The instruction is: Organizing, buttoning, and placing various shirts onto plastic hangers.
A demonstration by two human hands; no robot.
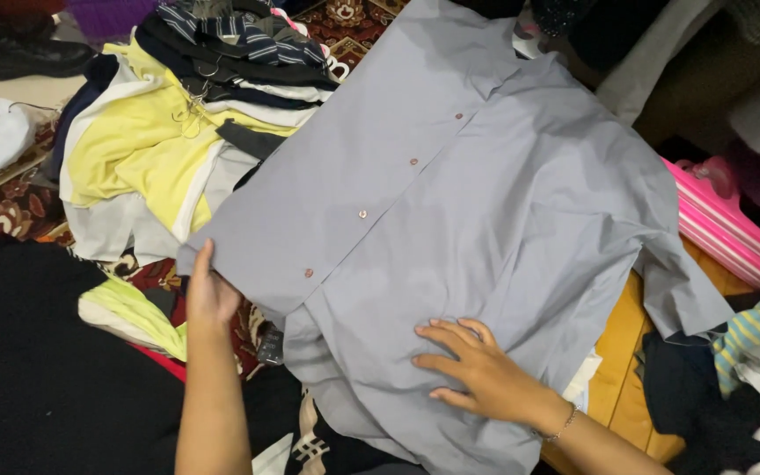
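grey shirt (485, 202) lies flat, collar pointing upper right

I see a matt, smooth woven-cloth grey shirt (485, 202) with glossy buttons (363, 214); the pink hanger (727, 230) looks like glossy plastic.

Grey-blue shirt (477, 202), yellow-white garment (147, 158), pink striped hanger (727, 230).

Grey shirt (477, 202) under flat right hand (477, 369), left hand (210, 295) at edge
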